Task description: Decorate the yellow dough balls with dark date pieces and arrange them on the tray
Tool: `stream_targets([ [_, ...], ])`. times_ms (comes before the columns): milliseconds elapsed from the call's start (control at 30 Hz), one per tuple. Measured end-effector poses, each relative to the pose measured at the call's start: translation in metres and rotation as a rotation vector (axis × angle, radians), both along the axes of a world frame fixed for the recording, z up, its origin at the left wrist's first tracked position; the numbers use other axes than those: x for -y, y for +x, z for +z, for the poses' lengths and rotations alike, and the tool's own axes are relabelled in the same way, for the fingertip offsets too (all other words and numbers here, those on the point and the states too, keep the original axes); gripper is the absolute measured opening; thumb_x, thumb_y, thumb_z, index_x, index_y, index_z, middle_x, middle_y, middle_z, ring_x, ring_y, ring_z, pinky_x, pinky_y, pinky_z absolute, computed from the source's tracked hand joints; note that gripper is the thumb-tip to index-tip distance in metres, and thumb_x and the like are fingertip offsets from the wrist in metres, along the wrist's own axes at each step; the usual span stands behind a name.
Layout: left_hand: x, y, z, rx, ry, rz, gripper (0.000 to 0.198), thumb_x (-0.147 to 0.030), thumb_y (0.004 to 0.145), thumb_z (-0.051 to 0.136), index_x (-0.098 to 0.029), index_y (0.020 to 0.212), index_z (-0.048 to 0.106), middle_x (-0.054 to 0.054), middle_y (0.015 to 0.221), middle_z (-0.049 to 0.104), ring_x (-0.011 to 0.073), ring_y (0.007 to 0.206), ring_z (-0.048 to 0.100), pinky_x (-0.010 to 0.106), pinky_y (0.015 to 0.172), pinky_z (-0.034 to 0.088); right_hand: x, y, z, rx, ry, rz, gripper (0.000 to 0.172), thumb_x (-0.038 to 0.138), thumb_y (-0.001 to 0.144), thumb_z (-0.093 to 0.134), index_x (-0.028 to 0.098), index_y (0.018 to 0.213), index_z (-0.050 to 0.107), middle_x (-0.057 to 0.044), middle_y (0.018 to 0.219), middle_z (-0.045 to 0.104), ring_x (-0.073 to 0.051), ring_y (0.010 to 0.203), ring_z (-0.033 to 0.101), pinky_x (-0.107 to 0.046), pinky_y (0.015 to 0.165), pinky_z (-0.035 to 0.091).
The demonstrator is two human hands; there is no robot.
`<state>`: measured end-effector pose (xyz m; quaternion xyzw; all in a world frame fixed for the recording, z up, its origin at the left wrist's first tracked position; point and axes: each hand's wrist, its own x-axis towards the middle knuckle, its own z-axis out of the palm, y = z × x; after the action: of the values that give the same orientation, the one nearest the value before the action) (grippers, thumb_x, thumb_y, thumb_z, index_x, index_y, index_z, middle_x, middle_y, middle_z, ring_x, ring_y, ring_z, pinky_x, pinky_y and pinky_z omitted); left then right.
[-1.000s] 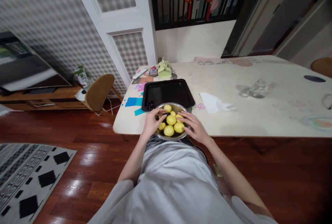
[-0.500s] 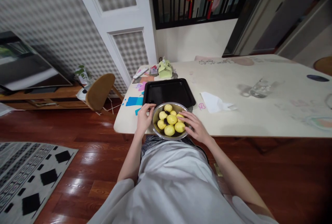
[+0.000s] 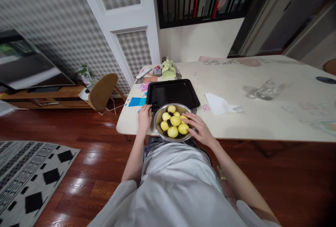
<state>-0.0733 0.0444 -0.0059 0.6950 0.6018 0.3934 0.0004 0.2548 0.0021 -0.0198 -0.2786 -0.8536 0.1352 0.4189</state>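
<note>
A steel bowl [image 3: 157, 129] of several yellow lemons [image 3: 175, 121] sits at the table's near edge, against my body. Small dark pieces [image 3: 169, 123] lie among the lemons, too small to name. My right hand [image 3: 200, 129] reaches over the bowl's right rim, fingers apart, the tips against lemons at that side. Left of the bowl, my left hand [image 3: 145, 117] has its fingers drawn together beside a small black thing [image 3: 154, 105] at the near left corner of the black baking tray [image 3: 173, 93]. What those fingers hold is unclear.
Behind the tray are a green box [image 3: 168, 69] and a white remote [image 3: 144, 73]. To the right lie a folded white paper [image 3: 216, 103] and a clear glass [image 3: 265, 90]. A wooden chair [image 3: 103, 92] stands left of the table [image 3: 262, 122].
My left hand has shifted left, away from the bowl's rim, and its fingers have drawn together by the tray corner. My right hand stays over the lemons.
</note>
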Motion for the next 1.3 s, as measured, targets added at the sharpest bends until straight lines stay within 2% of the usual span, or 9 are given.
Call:
stream_targets([
  [233, -0.011, -0.01, 0.01, -0.015, -0.047, 0.026, 0.022, -0.015, 0.097, 0.059, -0.019, 0.109, 0.077, 0.014, 0.112, 0.079, 0.0327, 0.11, 0.069, 0.049, 0.102, 0.055, 0.0, 0.0, 0.0, 0.001, -0.009, -0.005, 0.048, 0.042, 0.108, 0.049, 0.033, 0.155, 0.055, -0.01, 0.159, 0.056, -0.032, 0.149, 0.05, -0.062, 0.123, 0.043],
  [500, -0.018, -0.01, 0.019, -0.087, -0.097, 0.036, 0.018, -0.015, 0.096, 0.062, -0.019, 0.098, 0.079, 0.013, 0.103, 0.08, 0.0322, 0.104, 0.068, 0.046, 0.097, 0.054, 0.001, 0.001, 0.001, 0.006, -0.008, 0.001, 0.049, 0.041, 0.108, 0.049, 0.033, 0.155, 0.053, -0.01, 0.159, 0.056, -0.033, 0.148, 0.05, -0.063, 0.122, 0.044],
  [733, -0.013, -0.003, 0.025, -0.1, -0.125, 0.082, 0.016, -0.018, 0.096, 0.064, -0.019, 0.1, 0.08, 0.012, 0.106, 0.08, 0.032, 0.107, 0.068, 0.044, 0.098, 0.053, 0.001, 0.0, 0.003, 0.006, -0.023, 0.0, 0.049, 0.043, 0.108, 0.048, 0.033, 0.155, 0.054, -0.01, 0.158, 0.056, -0.033, 0.148, 0.05, -0.063, 0.122, 0.044],
  [967, -0.018, -0.001, 0.038, -0.161, -0.245, 0.151, 0.012, -0.023, 0.093, 0.074, -0.02, 0.102, 0.08, 0.011, 0.107, 0.081, 0.0325, 0.112, 0.068, 0.041, 0.095, 0.054, 0.002, 0.0, 0.003, 0.014, -0.027, -0.003, 0.049, 0.043, 0.108, 0.047, 0.033, 0.155, 0.054, -0.01, 0.159, 0.056, -0.032, 0.148, 0.05, -0.063, 0.122, 0.043],
  [1133, -0.022, -0.001, 0.035, -0.151, -0.204, 0.141, 0.006, -0.023, 0.09, 0.076, -0.021, 0.094, 0.08, 0.011, 0.1, 0.081, 0.0313, 0.103, 0.071, 0.039, 0.087, 0.055, 0.003, 0.0, 0.004, 0.016, -0.036, -0.012, 0.049, 0.043, 0.108, 0.049, 0.033, 0.155, 0.054, -0.009, 0.159, 0.056, -0.032, 0.148, 0.05, -0.063, 0.123, 0.043],
  [1300, -0.014, -0.002, 0.03, -0.014, -0.133, 0.139, 0.01, -0.023, 0.094, 0.069, -0.022, 0.091, 0.078, 0.012, 0.096, 0.08, 0.0316, 0.095, 0.072, 0.041, 0.083, 0.055, 0.003, 0.0, 0.004, 0.02, -0.039, -0.017, 0.049, 0.044, 0.107, 0.048, 0.033, 0.154, 0.054, -0.009, 0.159, 0.056, -0.033, 0.149, 0.05, -0.063, 0.123, 0.042],
])
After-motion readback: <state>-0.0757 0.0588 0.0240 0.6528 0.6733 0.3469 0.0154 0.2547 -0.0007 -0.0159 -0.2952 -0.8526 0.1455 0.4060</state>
